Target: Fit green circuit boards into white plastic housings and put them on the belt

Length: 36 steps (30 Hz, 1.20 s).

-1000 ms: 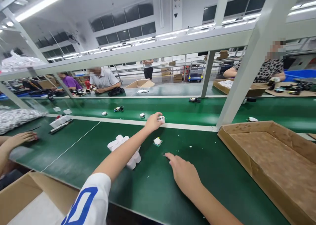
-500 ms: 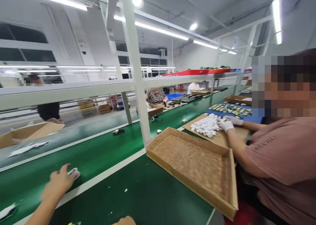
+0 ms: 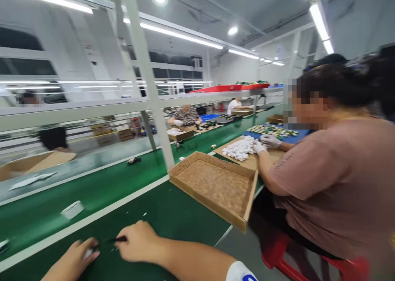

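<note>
My left hand (image 3: pixel 75 259) is low over the green worktop, its thumb and fingers pinched around a small whitish and dark thing, blurred and mostly covered. Just to its right, my right hand (image 3: pixel 137 242) is closed on a thin dark tool (image 3: pixel 121 239) that points toward the left hand; its exact kind does not show. A white, box-like piece (image 3: pixel 73 210) lies on the green belt (image 3: pixel 105 186) beyond the pale rail, apart from both hands. Small white scraps (image 3: pixel 145 214) are scattered on the worktop (image 3: pixel 173 215) ahead of my right hand.
A shallow cardboard tray (image 3: pixel 212 182) stands at the worktop's right end. Beyond it, a gloved co-worker (image 3: pixel 333 161) on a red stool handles a heap of white pieces (image 3: pixel 240 148). A metal post (image 3: pixel 151 83) rises beside the belt. A dark part (image 3: pixel 133 161) lies farther along.
My left hand has drawn back from the white piece on the belt to the near worktop. My right hand has come further into view, showing the dark tool. The view has swung right.
</note>
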Available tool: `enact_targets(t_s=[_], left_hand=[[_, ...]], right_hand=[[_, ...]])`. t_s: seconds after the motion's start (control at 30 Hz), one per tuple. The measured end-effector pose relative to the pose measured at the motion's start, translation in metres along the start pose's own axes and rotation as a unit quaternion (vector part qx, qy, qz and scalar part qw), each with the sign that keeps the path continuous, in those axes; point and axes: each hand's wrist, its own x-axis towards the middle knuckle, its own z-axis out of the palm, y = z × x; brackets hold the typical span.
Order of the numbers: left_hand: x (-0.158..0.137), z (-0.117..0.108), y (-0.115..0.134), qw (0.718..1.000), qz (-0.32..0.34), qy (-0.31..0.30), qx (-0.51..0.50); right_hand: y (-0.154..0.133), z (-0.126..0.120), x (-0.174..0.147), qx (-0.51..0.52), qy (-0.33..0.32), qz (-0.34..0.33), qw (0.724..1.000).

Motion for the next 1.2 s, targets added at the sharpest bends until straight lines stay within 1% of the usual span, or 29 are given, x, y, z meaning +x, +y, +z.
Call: enact_targets(t_s=[0.03,0.07,0.1,0.13,0.17,0.23,0.3,0.37,0.47,0.57,0.7,0.8,0.87,0.97,1.03,1.1,1.2], left_hand=[[-0.009,-0.005,0.01,0.999,-0.004,-0.009,-0.038],[-0.018,-0.009,0.02,0.998,-0.011,0.001,-0.066],[-0.027,-0.013,0.03,0.995,-0.005,0.023,-0.1],[-0.036,-0.016,0.039,0.988,0.023,0.05,-0.145],[-0.043,-0.018,0.046,0.984,0.021,0.069,-0.165],[-0.055,-0.018,0.054,0.978,-0.005,0.099,-0.183],[-0.066,-0.015,0.056,0.973,-0.018,0.118,-0.197],[-0.076,-0.013,0.057,0.969,-0.023,0.132,-0.209],[-0.089,-0.014,0.06,0.955,-0.012,0.154,-0.252],[-0.095,-0.019,0.062,0.944,0.004,0.16,-0.289],[-0.099,-0.018,0.068,0.954,0.05,0.144,-0.258],[-0.099,-0.012,0.074,0.958,0.092,0.129,-0.238],[-0.099,-0.009,0.076,0.955,0.104,0.131,-0.244],[-0.097,-0.009,0.074,0.948,0.08,0.148,-0.268],[-0.097,-0.009,0.071,0.945,0.067,0.139,-0.289],[-0.099,-0.008,0.067,0.94,0.059,0.125,-0.311],[-0.101,-0.004,0.064,0.93,0.031,0.131,-0.341]], right_hand=[[0.001,0.0,0.0,0.03,0.023,-0.004,0.999],[0.003,-0.001,0.0,0.052,0.028,-0.012,0.998],[0.005,-0.001,0.002,0.082,0.028,-0.019,0.996],[0.007,0.0,0.004,0.114,0.025,-0.019,0.993],[0.01,0.001,0.007,0.149,0.015,-0.014,0.989],[0.015,0.004,0.015,0.218,-0.019,0.006,0.976],[0.019,0.007,0.019,0.279,-0.063,0.024,0.958],[0.021,0.008,0.017,0.331,-0.101,0.034,0.938],[0.017,0.004,0.007,0.381,-0.148,0.05,0.911],[0.009,0.0,-0.003,0.401,-0.188,0.072,0.894],[0.0,0.0,-0.013,0.405,-0.235,0.102,0.877],[-0.003,0.002,-0.017,0.416,-0.249,0.116,0.867],[-0.004,0.001,-0.018,0.429,-0.249,0.122,0.86],[-0.002,-0.001,-0.017,0.447,-0.248,0.126,0.85],[-0.002,-0.003,-0.016,0.456,-0.243,0.119,0.848],[-0.002,-0.004,-0.016,0.459,-0.244,0.108,0.848],[-0.004,-0.004,-0.017,0.449,-0.25,0.092,0.853]])
